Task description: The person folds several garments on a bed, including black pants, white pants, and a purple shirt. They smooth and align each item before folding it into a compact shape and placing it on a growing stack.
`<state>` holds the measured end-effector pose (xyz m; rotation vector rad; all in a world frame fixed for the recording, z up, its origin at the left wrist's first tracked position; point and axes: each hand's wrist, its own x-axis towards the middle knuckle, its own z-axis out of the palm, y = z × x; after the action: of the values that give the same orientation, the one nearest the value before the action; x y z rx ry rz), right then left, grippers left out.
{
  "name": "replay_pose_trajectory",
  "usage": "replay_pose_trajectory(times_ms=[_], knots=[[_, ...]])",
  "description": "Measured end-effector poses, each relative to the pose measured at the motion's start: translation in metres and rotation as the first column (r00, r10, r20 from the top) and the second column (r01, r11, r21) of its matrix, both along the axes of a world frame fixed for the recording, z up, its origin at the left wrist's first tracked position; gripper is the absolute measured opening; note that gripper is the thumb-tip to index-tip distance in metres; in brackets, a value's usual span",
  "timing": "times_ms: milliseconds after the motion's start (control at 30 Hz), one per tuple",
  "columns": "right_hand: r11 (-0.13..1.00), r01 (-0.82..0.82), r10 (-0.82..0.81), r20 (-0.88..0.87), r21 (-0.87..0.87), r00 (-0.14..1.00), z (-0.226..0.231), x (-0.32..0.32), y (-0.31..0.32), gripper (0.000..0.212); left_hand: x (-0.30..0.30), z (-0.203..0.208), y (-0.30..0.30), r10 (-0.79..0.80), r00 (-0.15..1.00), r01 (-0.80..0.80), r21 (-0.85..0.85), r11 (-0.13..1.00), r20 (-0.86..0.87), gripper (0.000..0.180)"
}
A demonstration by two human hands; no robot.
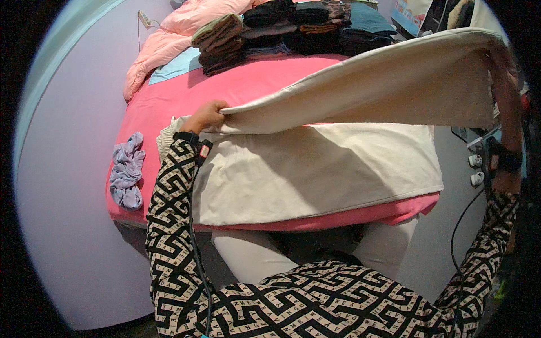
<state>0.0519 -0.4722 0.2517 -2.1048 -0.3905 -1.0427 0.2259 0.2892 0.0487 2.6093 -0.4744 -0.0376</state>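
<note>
Far left on my feed, a crumpled lilac cloth (pixel 127 177) lies by itself at the edge of the pink bed (pixel 169 96). Moving right, my left hand (pixel 205 116) is up over the bed, its grip pinched shut on the near edge of the cream fabric (pixel 315 169), thumb and fingers pressed onto the hem. From that pinch the fabric lifts into a long fold (pixel 383 90) that arches across the view, while its lower half lies flat on the bed, reaching down to the front edge. Behind the fold, at the back of the bed, there's a pink quilt (pixel 169 39) bunched up, and just beside it stacks of dark folded clothes (pixel 293 28). Far right now: my right hand (pixel 504 101) is raised high at the fabric's other corner, holding it aloft; the grip itself sits at the rim of the picture and I can't tell how the fingers close.
</note>
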Motion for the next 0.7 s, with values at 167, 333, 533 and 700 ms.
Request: replay_pose_trajectory(times_ms=[167, 333, 533, 700], knots=[[0.883, -0.351, 0.415, -0.17, 0.313, 0.894, -0.022, 0.11, 0.017, 0.037, -0.017, 0.047, 0.036, 0.475, 0.586, -0.54, -0.122, 0.833, 0.656, 0.021], [0.856, -0.295, 0.371, -0.106, 0.425, 0.923, -0.049, 0.164, 0.008, 0.036, -0.059, 0.067, 0.036, 0.324, 0.406, -0.404, -0.15, 0.902, 0.855, 0.013], [0.807, -0.145, 0.345, -0.257, 0.573, 0.903, -0.146, 0.097, -0.032, 0.029, -0.159, 0.003, -0.001, 0.151, 0.599, -0.13, -0.09, 0.987, 0.786, 0.024], [0.914, 0.22, 0.11, -0.731, 0.34, 0.673, -0.277, 0.043, -0.038, 0.023, -0.205, -0.04, -0.046, 0.023, 0.857, -0.018, -0.014, 1.0, 0.515, 0.027]])
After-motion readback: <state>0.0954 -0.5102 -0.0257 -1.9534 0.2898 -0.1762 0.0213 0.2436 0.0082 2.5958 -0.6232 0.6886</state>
